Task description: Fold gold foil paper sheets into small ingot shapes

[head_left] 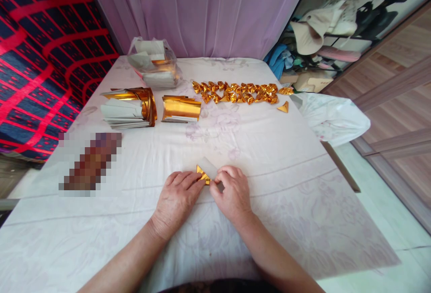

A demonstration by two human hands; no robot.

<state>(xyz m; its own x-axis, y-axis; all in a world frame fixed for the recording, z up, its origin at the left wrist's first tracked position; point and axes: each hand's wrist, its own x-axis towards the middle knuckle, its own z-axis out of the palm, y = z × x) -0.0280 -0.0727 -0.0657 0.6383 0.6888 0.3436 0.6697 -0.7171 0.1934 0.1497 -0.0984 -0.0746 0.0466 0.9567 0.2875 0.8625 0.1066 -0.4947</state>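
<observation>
left hand [177,196] rests palm down on the white floral tablecloth [269,158], fingers together, fingertips pressing the left edge of a small partly folded sheet of gold foil paper with a white back [206,171]. right hand [232,192] is curled, thumb and forefinger pinching the same sheet at its right edge. the two hands nearly touch over the sheet; gold face shows at the left, a white flap sticks up away from the person.

positions relative to the folded sheet:
- far behind it and slightly right: a row of many small folded gold foil pieces [237,92], packed close together; one single gold triangle [283,107] lies just beside the row's right end.
- behind it, slightly left: a short stack of flat gold foil sheets [181,108].
- further left of that stack: a larger pile of gold and white sheets [129,108], edges curling.
- behind both piles: a clear plastic bag of more sheets [155,62], near the lilac curtain [202,10].
- left of the sheet: a pixelated patch, contents cannot be told.
</observation>
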